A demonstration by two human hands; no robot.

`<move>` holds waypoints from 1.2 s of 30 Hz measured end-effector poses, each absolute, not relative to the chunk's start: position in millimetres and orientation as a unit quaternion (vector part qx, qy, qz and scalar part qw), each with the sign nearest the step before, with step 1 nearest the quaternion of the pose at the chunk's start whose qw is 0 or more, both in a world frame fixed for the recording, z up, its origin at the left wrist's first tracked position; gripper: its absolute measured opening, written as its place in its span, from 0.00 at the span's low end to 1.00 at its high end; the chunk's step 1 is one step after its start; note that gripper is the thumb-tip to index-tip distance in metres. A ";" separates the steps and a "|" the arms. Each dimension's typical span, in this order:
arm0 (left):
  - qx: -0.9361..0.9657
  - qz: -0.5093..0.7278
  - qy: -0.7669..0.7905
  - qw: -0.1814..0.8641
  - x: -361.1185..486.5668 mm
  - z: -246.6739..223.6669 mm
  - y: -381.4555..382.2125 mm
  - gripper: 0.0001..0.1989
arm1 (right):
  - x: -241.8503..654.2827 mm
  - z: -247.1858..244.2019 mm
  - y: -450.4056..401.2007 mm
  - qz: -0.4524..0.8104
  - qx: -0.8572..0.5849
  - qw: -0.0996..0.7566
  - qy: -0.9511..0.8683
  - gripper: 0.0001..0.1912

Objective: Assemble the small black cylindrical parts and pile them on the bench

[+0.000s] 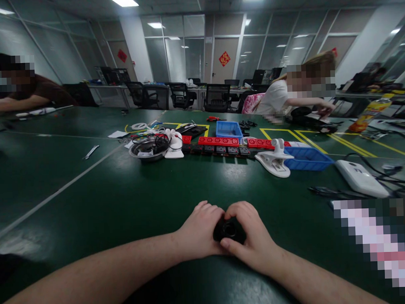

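Note:
Close in front of me, both hands meet around a small black object [229, 230] with a round, ring-shaped top; its exact kind cannot be made out. My left hand [203, 227] is closed against its left side, its fingers mostly turned away from view. From the right, my right hand [252, 232] curls about it, with the thumb low at the front and the forefinger over the back. The object's lower part is hidden by the hands, just above or on the green table [151, 198].
Farther ahead are a metal bowl [149, 156] of cables, red sockets [218, 141], white clip stands [276, 160] and blue bins [309, 159]. A wrench [91, 152] lies left; a white box [361, 177] and cables lie right. Two people sit across the table.

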State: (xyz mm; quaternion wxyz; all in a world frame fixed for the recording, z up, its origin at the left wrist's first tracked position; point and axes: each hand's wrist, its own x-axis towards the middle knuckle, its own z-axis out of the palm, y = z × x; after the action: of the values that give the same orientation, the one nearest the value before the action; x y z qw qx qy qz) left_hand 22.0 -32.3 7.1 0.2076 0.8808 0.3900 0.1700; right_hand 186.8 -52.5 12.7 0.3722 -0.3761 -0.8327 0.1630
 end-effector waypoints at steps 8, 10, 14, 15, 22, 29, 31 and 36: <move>0.886 0.166 0.364 0.236 19.0 5.0 -25.5 0.17 | 187.9 14.6 -53.2 0.163 -0.367 0.355 -0.844 0.05; 0.889 0.160 0.358 0.236 18.1 5.6 -24.1 0.16 | 188.2 16.4 -53.7 0.172 -0.347 0.362 -0.848 0.05; 0.899 0.136 0.333 0.250 16.1 9.9 -21.9 0.14 | 188.7 18.9 -53.5 0.190 -0.309 0.370 -0.855 0.10; 0.900 0.133 0.327 0.255 15.5 10.9 -21.4 0.13 | 188.9 19.2 -53.3 0.192 -0.299 0.375 -0.856 0.10; 0.903 0.134 0.312 0.265 12.9 11.1 -20.5 0.10 | 188.9 20.6 -53.2 0.192 -0.244 0.394 -0.865 0.13; 0.896 0.155 0.339 0.242 17.2 8.4 -24.1 0.18 | 189.3 21.3 -55.1 0.188 -0.275 0.407 -0.851 0.11; 0.891 0.170 0.346 0.238 18.5 7.3 -25.3 0.22 | 189.0 19.7 -55.0 0.192 -0.304 0.408 -0.839 0.09; 0.883 0.185 0.363 0.234 20.0 6.0 -27.9 0.25 | 186.4 14.7 -52.9 0.195 -0.361 0.385 -0.827 0.09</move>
State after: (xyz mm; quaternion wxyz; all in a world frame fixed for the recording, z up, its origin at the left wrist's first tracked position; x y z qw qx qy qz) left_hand 20.0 -27.9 6.0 0.2344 0.8826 0.3631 0.1851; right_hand 186.4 -52.9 14.7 0.3853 -0.3606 -0.8268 0.1945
